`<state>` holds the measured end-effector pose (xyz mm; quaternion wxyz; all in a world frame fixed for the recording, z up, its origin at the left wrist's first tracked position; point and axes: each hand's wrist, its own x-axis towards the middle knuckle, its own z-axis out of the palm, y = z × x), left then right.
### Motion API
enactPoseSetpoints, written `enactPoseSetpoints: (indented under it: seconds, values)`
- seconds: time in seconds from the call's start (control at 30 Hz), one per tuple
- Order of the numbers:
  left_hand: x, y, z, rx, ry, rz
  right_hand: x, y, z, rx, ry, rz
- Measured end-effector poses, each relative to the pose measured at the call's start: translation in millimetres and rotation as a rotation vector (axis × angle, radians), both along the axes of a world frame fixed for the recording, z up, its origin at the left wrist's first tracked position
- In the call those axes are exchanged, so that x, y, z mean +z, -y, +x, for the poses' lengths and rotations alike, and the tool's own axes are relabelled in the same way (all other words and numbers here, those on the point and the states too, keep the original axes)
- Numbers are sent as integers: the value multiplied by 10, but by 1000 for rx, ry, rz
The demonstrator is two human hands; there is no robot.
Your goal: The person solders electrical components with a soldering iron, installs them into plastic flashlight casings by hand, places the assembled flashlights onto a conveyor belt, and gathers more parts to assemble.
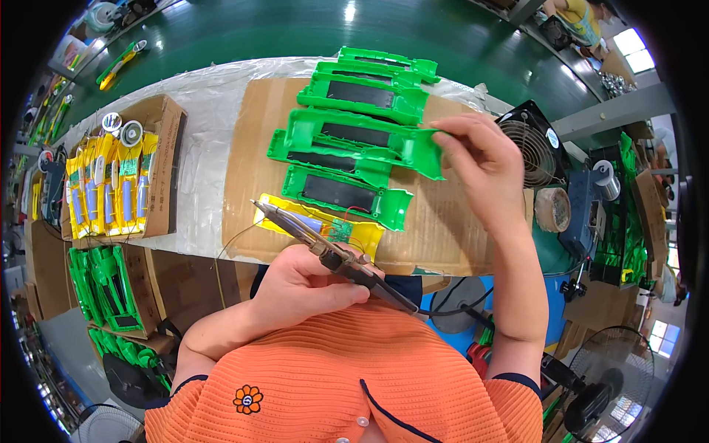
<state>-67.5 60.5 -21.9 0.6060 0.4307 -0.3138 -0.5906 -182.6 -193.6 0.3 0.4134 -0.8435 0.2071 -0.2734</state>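
Note:
My left hand point(299, 284) is closed round a soldering iron point(347, 263), its metal tip pointing up and left and its black cable trailing right. Just beyond the iron lies a yellow plastic shell point(363, 235) with a blue cylindrical cell, a green circuit board and thin wires. With thumb and fingers, my right hand point(484, 155) pinches the right end of a green plastic shell point(419, 151) that has a dark panel inside. Similar green shells point(362, 92) lie in an overlapping row on a cardboard sheet point(255, 133).
At left, a cardboard box point(168, 170) holds several yellow shells with cells and boards. Below it sits a box of green shells point(111, 288). On the right are a black fan point(535, 144), a tape roll point(552, 210) and a blue device point(583, 214) with a wire spool point(606, 179).

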Motion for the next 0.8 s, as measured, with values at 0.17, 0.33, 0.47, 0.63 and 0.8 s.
enactPoseSetpoints:
  seconds: [0.17, 0.33, 0.47, 0.63, 0.8]
  values:
    - [83, 64, 8, -24, 18, 111, 325, 2, -703, -315, 238, -71]
    - [-52, 72, -84, 255, 91, 118, 355, 51, -1731, -731, 803, 8]
    - [-8, 193, -163, 220, -92, 67, 506, 135, -2926, -1112, 944, -141]
    - [36, 283, -236, 153, -82, 19, 545, 640, -4087, -1423, 823, -214]
    - [86, 366, -274, 154, -76, 74, 242, 1597, -4836, -1432, 652, -123]
